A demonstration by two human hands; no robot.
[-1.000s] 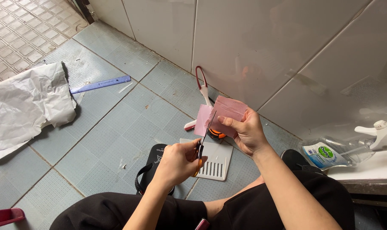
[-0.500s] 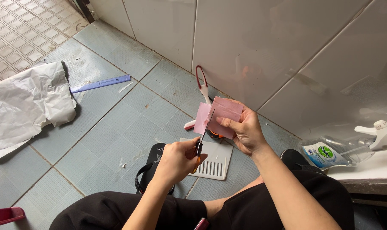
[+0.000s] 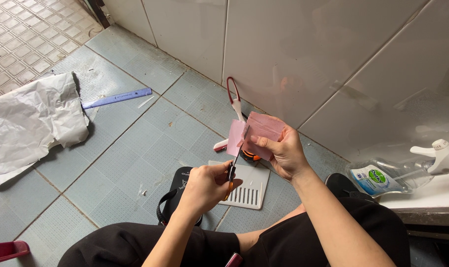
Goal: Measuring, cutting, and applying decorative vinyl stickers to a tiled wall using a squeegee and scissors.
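The left hand [image 3: 207, 185] grips orange-handled scissors [image 3: 233, 165], blades pointing up and away into a folded pink paper sheet [image 3: 256, 134]. The right hand [image 3: 284, 153] pinches that sheet by its right edge, above a white slotted floor drain cover [image 3: 246, 190]. The blades look nearly closed.

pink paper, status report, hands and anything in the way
Left hand works orange-handled scissors. Right hand pinches folded pink paper, blades in its edge. Nothing blocking.

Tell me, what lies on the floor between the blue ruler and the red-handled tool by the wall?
Only bare blue-grey tiles between ruler and tool, in the head view.
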